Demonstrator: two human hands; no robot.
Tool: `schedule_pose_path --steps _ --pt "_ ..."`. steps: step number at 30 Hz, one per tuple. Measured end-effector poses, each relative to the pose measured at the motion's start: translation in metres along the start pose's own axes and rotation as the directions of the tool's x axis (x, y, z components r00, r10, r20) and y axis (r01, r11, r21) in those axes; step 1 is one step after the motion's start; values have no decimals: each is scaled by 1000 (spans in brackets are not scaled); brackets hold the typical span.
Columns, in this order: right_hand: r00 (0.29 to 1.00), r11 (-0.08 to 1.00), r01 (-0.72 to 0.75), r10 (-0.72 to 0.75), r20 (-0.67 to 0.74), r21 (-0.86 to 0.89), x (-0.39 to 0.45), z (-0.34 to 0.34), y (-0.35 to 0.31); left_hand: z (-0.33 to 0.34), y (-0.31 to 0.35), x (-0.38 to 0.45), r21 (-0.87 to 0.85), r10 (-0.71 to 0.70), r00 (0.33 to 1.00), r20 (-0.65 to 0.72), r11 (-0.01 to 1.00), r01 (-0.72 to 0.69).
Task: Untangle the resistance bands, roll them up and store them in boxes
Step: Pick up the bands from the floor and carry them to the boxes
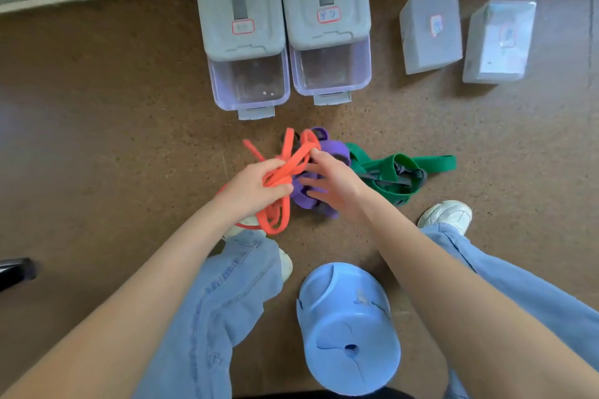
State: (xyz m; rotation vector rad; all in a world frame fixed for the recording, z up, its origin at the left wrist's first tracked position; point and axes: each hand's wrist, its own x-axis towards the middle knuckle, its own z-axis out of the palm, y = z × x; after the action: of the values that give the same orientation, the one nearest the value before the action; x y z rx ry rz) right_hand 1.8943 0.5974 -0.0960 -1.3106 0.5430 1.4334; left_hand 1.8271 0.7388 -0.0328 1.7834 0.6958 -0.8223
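An orange resistance band (278,214) lies in loops on the brown floor, and my left hand (256,188) grips a bunch of its strands. Just to the right, my right hand (330,178) reaches into the tangle, its fingertips pinching an orange strand above a purple band (334,147). A green band (402,172) with a thin black band wound through it spreads to the right of the pile. Two grey-lidded clear boxes (249,81) (330,71) stand beyond the pile with their lids slid back.
Two small closed grey boxes (431,32) (499,42) sit at the back right. An overturned blue plastic stool (350,327) lies between my legs. My white shoes (447,214) flank the pile. A wall base runs along the top left.
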Motion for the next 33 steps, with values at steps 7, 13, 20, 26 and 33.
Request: schedule_pose_path --steps 7,13,20,26,33 --pt "1000 988 -5 9 -24 157 37 -11 -23 -14 7 64 127 -78 908 411 991 27" --pt "995 999 -14 17 99 -29 73 -82 -32 15 4 131 -27 17 918 395 1000 -7" --pt "997 1000 13 -12 80 -8 132 -120 -53 34 37 201 141 -43 815 578 989 -48" --pt "992 895 115 -124 6 -431 139 -138 -81 23 43 207 179 112 985 135 975 -135" --pt "935 798 342 -240 260 -496 67 -143 -56 38 59 138 706 92 985 148 688 -170"
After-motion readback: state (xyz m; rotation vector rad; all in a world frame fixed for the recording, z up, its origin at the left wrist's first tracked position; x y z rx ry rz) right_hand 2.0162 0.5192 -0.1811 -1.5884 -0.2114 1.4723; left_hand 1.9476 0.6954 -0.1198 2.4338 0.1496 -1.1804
